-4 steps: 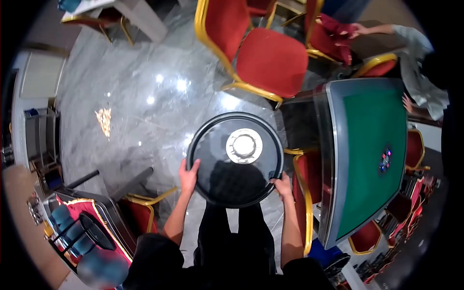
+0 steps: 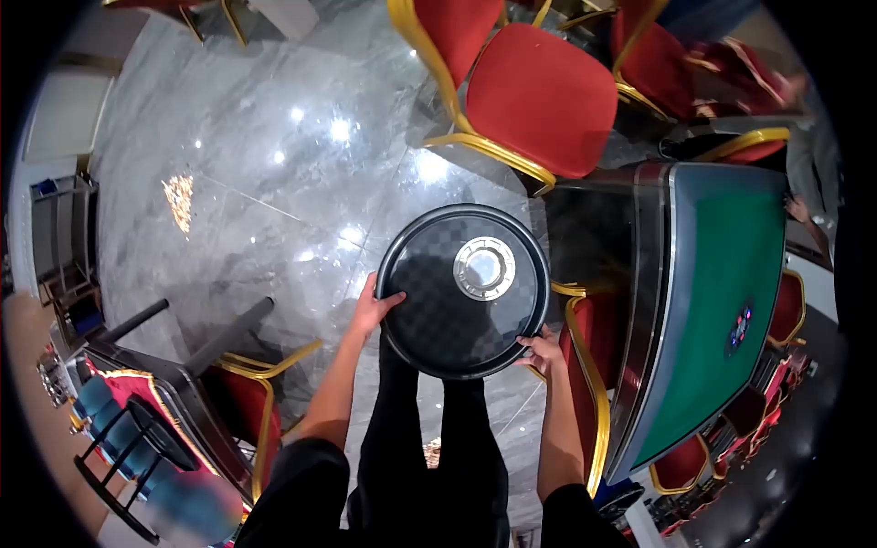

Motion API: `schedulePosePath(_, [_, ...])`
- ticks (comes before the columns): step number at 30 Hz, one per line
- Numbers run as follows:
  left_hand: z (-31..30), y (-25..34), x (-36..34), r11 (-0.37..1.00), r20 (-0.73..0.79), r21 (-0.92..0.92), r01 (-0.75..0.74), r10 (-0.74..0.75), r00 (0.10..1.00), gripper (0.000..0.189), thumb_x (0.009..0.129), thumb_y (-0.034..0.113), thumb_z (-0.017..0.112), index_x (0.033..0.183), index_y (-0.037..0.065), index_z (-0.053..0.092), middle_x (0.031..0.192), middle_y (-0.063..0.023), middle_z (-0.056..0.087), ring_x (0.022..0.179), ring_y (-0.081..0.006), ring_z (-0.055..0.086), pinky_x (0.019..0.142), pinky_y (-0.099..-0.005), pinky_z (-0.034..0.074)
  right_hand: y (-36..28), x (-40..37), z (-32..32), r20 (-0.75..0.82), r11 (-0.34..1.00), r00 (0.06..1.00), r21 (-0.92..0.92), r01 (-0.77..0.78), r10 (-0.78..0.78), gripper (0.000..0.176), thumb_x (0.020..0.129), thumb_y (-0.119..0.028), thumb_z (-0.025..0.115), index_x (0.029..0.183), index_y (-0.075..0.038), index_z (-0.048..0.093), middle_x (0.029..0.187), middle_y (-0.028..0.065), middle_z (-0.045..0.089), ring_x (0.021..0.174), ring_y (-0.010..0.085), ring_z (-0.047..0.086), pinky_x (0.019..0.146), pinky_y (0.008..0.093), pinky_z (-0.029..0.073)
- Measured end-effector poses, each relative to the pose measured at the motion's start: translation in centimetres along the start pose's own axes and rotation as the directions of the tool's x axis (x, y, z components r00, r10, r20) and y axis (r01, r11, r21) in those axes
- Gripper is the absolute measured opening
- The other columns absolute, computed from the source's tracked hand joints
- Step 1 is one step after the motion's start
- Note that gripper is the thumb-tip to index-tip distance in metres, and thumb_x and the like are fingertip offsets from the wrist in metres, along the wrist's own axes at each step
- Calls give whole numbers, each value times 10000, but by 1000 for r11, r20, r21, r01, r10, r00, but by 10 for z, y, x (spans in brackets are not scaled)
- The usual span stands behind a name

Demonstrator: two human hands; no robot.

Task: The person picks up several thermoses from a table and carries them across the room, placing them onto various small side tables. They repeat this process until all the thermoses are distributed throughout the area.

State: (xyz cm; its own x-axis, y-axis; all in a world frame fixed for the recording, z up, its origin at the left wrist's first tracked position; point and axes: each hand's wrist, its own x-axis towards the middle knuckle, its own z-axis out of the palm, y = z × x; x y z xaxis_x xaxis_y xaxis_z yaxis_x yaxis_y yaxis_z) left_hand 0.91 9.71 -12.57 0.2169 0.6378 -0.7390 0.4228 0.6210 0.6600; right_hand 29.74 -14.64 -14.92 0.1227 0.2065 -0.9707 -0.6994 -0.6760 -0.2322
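Observation:
A round black tray (image 2: 429, 333) with a raised rim is held out in front of my body, above the grey floor. On its surface, right of the middle, rests a round shiny dish (image 2: 484, 268), pale and silvery, with a notched rim. My left hand (image 2: 373, 306) grips the tray's left edge, its thumb over the rim. At the lower right edge, my right hand (image 2: 544, 349) holds the rim with thumb and fingers. Whether the dish contains anything cannot be made out.
A green-topped table (image 2: 722, 301) stands close at my right, a red chair (image 2: 589, 365) against its side. Ahead is another red chair (image 2: 539, 100). A co-worker (image 2: 811, 155) is behind the table, by red cloth. A cart (image 2: 155, 384) stands lower left.
The view has shifted, and the tray sits slightly further right and higher in it, still in both hands. The co-worker's arm and the red cloth have moved right and down.

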Motion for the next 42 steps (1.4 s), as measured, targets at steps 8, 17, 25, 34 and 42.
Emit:
schedulePosePath(8, [22,-91,115,897,444,198,395,-441,780,851,733,292,772,1378,101,252,1052,-256,575,675,-307,648,453,-397,566,14,78,-54,-176,998,984,-65,-9,-2,527,813,46,567,1277,-138,398,1171,113,528,1018,312,567,641,575,562])
schedulePosePath(17, [76,-117,101,989,388,-57,140,-107,915,725,737,100,719,1310,89,274,1113,-216,528,867,-333,617,530,-377,589,51,151,-111,-270,912,896,-314,266,-354,634,692,28,551,1278,-113,353,1210,110,488,1064,273,494,895,381,415])
schedulePosePath(25, [21,-241,-52,974,204,218,-62,17,979,488,709,274,647,1125,43,543,1005,-199,615,938,-350,604,807,-401,477,76,-1,34,39,839,899,-378,-391,437,212,884,-236,518,915,-39,591,798,66,617,617,157,584,521,297,479])
schedulePosePath(34, [-126,-301,-324,774,-84,-557,302,-414,906,378,805,343,591,1101,109,559,873,-54,659,682,-164,628,537,-325,515,84,-74,162,660,547,673,-717,432,334,460,850,-166,582,1284,-79,458,1244,138,532,982,235,597,857,338,497])
schedulePosePath(42, [-119,-274,-420,477,-370,-870,-122,-471,801,304,897,285,573,1094,54,550,905,-99,645,696,-164,621,610,-287,522,50,-145,346,477,396,863,-834,384,167,202,877,-151,517,986,0,597,870,181,671,669,212,635,570,283,500])
